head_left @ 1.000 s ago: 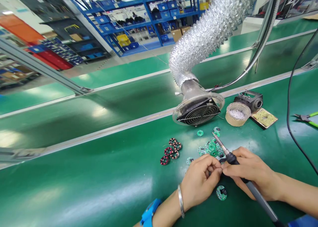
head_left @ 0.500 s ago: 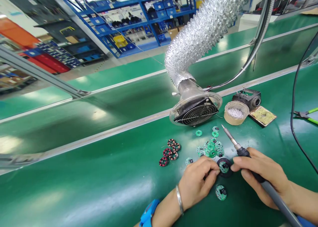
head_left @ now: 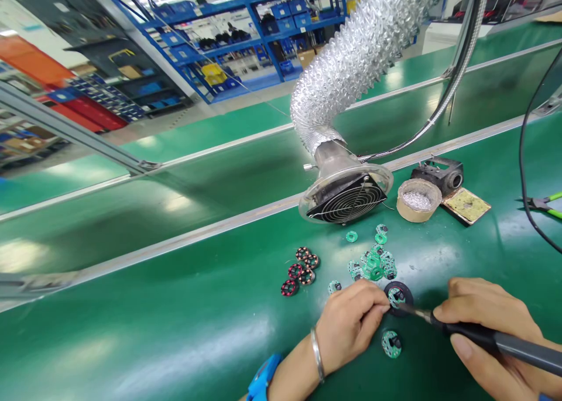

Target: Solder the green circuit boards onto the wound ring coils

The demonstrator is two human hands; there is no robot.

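Observation:
My right hand (head_left: 496, 325) is closed around a soldering iron (head_left: 472, 332). Its tip reaches left onto a small round green circuit board (head_left: 396, 297) that sits within a black ring (head_left: 409, 292). From the other side, my left hand (head_left: 353, 316) pinches the left edge of this piece between thumb and fingers; the exact contact is partly hidden. Just below lies another round circuit board (head_left: 391, 343). Above the fingers is a pile of green round boards (head_left: 374, 264), and a single board (head_left: 334, 286) lies beside the left knuckles.
Several copper-wound rings (head_left: 306, 277) lie to the left. A fume extractor hood (head_left: 351, 199) hangs over the bench, on a silver duct (head_left: 351, 61). Behind the boards stand a tub of metal shavings (head_left: 418, 205), a sponge tray (head_left: 466, 206) and an iron holder (head_left: 439, 174). Green-handled cutters (head_left: 542, 205) lie right.
My right hand has swung the soldering iron down from pointing up and away, so its tip is now at the board in the black ring. My left hand stays in place.

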